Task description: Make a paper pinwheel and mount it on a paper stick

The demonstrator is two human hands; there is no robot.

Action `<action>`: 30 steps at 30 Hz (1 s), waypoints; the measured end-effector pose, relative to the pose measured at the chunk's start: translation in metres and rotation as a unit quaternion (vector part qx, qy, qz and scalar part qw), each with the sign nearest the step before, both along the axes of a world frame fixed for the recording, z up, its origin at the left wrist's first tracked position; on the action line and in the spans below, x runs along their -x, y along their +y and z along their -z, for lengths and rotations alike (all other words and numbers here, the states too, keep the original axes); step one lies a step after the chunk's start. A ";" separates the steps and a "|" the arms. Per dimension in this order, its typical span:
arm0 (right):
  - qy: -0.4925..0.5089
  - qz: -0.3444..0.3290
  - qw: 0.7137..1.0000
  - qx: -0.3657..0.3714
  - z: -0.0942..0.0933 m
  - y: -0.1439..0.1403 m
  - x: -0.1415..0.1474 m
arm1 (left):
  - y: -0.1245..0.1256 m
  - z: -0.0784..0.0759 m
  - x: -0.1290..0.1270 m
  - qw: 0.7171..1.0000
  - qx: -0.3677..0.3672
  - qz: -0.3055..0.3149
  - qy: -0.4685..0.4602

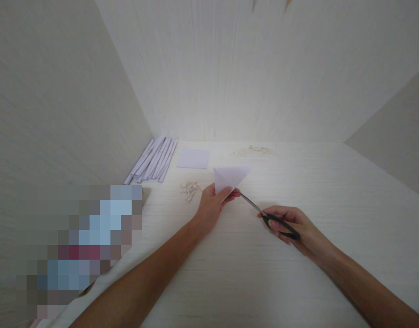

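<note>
My left hand [214, 202] pinches a folded white paper [231, 176], a roughly triangular piece, by its lower corner and holds it above the table. In my right hand [287, 223] is a pair of scissors [249, 200] with black handles. The blades point up and left, and their tips are at the paper's lower edge near my left fingers. Whether the blades grip the paper is too small to tell.
Several white rolled paper tubes [155, 158] lie in a pile at the back left. Beside them is a flat square paper sheet [193, 159]. Small cotton-tipped sticks [189, 190] lie left of my left hand. Thin pale bits [259, 149] lie near the back wall [236, 91].
</note>
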State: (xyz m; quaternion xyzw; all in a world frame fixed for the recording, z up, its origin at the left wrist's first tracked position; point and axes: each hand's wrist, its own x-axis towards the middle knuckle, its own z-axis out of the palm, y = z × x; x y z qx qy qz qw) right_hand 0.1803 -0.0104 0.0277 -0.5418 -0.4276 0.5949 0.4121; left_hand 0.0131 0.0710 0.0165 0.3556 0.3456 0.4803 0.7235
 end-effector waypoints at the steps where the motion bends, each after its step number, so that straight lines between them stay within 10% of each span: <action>1: 0.001 0.001 1.000 -0.001 0.001 0.000 -0.001 | 0.000 0.000 0.000 1.000 0.000 0.001 -0.001; 30: -0.007 0.005 1.000 -0.005 0.005 -0.001 -0.002 | 0.000 -0.001 0.001 1.000 0.005 0.015 -0.015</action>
